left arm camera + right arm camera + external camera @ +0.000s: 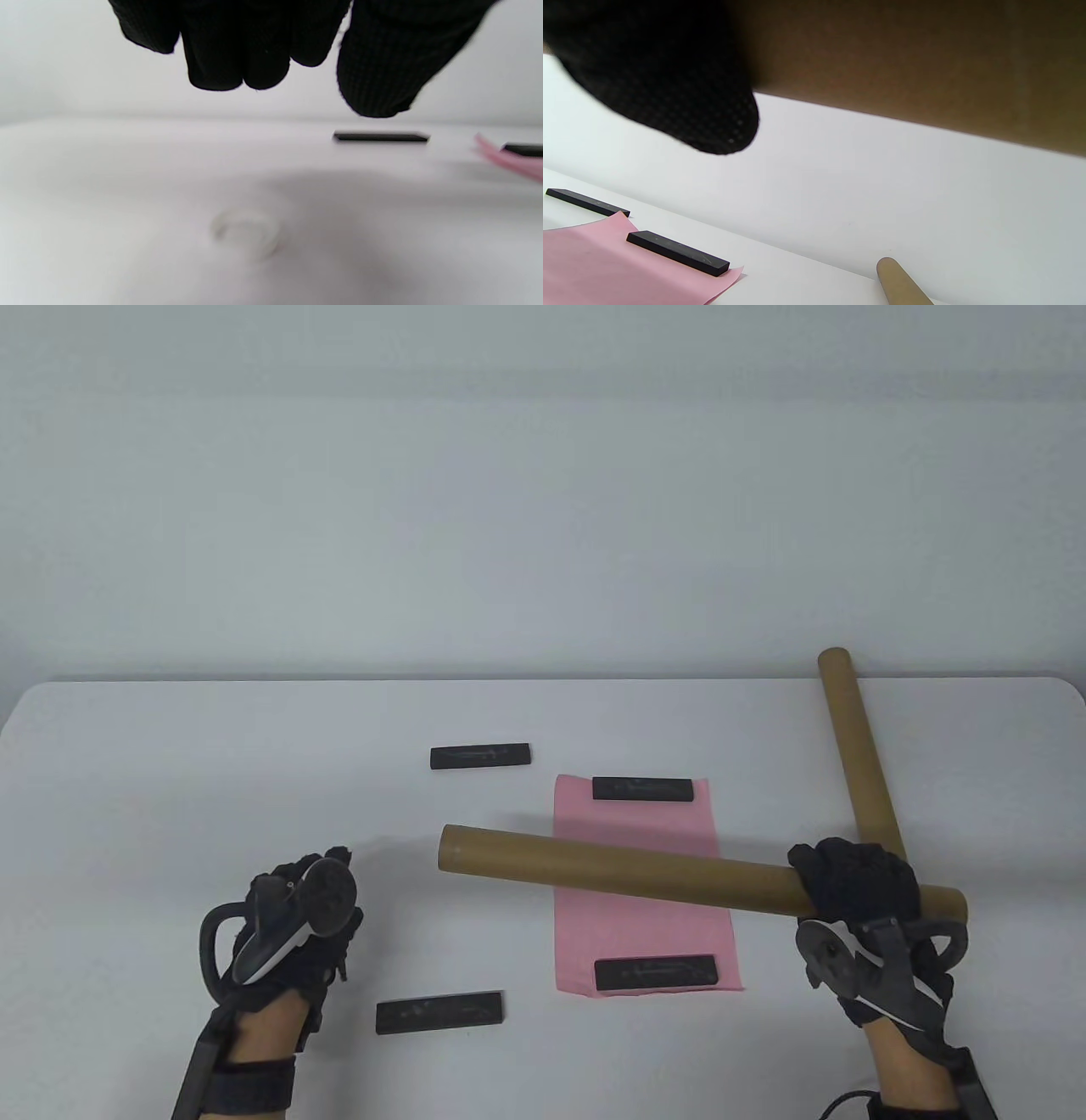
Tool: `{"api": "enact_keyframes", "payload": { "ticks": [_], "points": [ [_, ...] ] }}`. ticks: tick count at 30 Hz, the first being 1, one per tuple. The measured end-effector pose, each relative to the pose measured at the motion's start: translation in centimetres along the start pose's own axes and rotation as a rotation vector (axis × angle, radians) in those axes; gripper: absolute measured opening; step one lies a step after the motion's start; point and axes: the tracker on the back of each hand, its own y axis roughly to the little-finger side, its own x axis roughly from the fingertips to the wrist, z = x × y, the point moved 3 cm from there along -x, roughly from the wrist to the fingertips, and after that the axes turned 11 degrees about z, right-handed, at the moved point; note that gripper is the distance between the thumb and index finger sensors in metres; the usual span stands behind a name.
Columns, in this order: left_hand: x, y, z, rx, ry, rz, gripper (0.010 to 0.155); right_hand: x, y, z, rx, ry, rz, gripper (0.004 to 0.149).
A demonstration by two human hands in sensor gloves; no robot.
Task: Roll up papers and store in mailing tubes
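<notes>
Nearest edge: left hand (293,925) low at the left, hovering over the white table (170,780), fingers loosely curled downward with nothing in them. Left wrist view shows a small clear ring (246,233) lying on the tabletop beneath those fingers; blurred, not touched.

Just right of it, a black bar (439,1012) lies alone on the table.

Right hand (857,886) wrapped round a brown mailing tube (628,869) near its right end. Tube held roughly level, lifted off the surface, its open left end pointing left, crossing above the pink paper (640,933).

Pink paper flat at centre, unrolled, pinned by a black weight (655,973) on its near edge and another weight (641,789) on its far edge.

Farther back left, a fourth bar (480,756) sits apart on bare table.

Far right: second tube (857,746) lies on the table, running from behind the right hand out past the far edge.
</notes>
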Motion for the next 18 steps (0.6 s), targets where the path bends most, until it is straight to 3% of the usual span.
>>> {"api": "enact_keyframes", "payload": {
  "ticks": [9, 18],
  "points": [
    [-2.8, 0.8, 5.9, -0.108, 0.293, -0.093, 0.076, 0.0, -0.2, 0.1, 0.013, -0.016, 0.011, 0.066],
    [-3.5, 1.1, 6.1, -0.117, 0.193, -0.082, 0.063, -0.1, -0.3, 0.0, 0.005, -0.018, 0.022, 0.066]
  ]
}}
